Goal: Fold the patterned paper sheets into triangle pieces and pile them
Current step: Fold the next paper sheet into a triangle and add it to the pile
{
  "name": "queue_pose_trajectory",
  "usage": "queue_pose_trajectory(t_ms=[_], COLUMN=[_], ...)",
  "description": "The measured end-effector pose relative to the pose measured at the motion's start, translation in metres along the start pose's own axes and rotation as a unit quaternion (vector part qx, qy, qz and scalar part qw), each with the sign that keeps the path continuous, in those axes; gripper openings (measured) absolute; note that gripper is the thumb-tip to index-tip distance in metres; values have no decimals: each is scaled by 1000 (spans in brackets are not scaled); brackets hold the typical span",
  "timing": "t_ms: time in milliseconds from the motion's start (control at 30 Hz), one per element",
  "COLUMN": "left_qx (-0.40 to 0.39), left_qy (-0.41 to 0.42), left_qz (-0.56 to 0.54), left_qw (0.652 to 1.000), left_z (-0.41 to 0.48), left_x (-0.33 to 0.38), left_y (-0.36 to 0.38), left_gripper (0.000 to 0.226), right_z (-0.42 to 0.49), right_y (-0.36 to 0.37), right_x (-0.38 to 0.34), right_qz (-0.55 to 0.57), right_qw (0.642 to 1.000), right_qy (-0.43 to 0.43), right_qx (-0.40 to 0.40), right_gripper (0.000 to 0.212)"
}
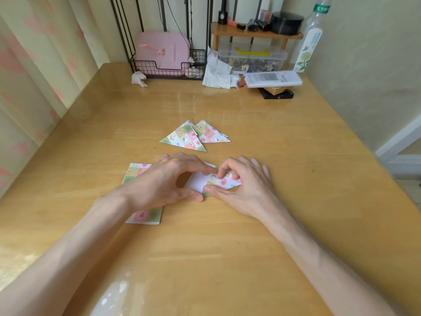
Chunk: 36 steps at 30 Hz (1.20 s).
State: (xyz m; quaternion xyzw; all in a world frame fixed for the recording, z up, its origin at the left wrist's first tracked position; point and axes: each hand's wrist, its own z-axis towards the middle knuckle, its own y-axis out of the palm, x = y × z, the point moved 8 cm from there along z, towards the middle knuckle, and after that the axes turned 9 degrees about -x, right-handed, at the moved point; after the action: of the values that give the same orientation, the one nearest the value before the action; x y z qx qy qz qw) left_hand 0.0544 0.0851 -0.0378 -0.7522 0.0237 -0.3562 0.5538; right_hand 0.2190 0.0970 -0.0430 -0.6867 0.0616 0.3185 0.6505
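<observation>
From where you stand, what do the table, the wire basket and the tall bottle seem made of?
Table: wood with a glossy coat; grain and glare show. Wire basket: probably black-coated metal; thin open grid. Tall bottle: clear plastic or glass; see-through, printed label.

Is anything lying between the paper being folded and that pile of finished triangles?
Nothing visible. Only tan wooden table surface separates the half-folded patterned paper sheet from the pile of patterned paper triangles just beyond.
</observation>
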Motion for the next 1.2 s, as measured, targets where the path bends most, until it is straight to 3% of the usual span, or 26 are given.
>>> queue_pose_trajectory(t_ms=[767, 1034, 1200], left_qx=[5, 8, 7], left_qy=[-9, -7, -7], left_qz=[-22, -25, -23], left_qw=[1000, 1000, 1000], left_z=[-4, -4, -5], left_x=[-5, -4, -6], left_y=[-2, -2, -1], left_gripper=[65, 64, 63], right_z=[-5, -6, -4], right_y=[8, 9, 9], right_x=[-5, -7, -2], right_qz=[-47, -52, -18], right_qw=[998, 998, 999], right_qy=[34, 35, 32], right_qx=[2, 0, -5], right_gripper=[70, 68, 56])
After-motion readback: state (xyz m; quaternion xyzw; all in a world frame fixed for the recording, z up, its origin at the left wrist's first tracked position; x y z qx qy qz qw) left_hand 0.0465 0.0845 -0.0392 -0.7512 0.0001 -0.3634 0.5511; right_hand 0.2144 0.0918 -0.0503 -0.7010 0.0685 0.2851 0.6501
